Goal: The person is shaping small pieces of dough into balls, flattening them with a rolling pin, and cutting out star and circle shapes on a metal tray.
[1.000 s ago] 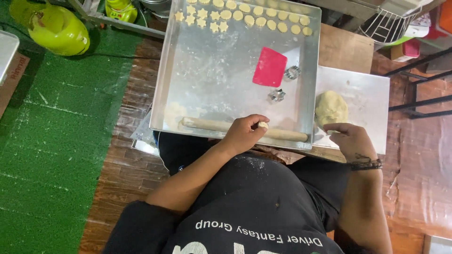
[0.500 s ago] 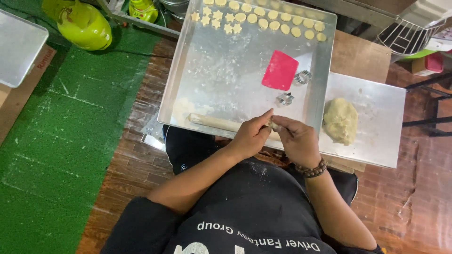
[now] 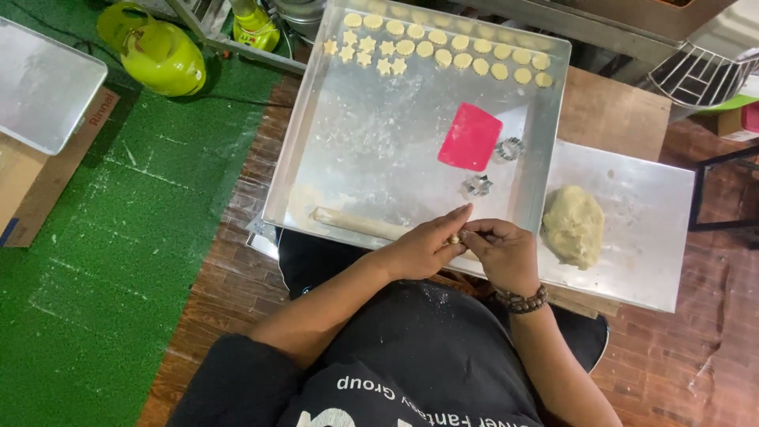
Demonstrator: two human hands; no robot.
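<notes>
My left hand and my right hand meet fingertip to fingertip over the near edge of a large metal tray. Between the fingers sits a small pale bit, probably dough; it is too small to tell for sure. A wooden rolling pin lies on the tray just left of my left hand. Further up the tray lie a pink scraper and two metal cookie cutters. Rows of round and star-shaped cut cookies line the far edge. A beaded bracelet circles my right wrist.
A lump of dough rests on a second flat metal tray at the right. A green gas cylinder stands on the green mat at the upper left, near another tray on cardboard. A wire rack is at the upper right.
My right hand has come left from beside the dough lump to meet my left hand. My left hand has lifted off the rolling pin, and both now pinch together.
</notes>
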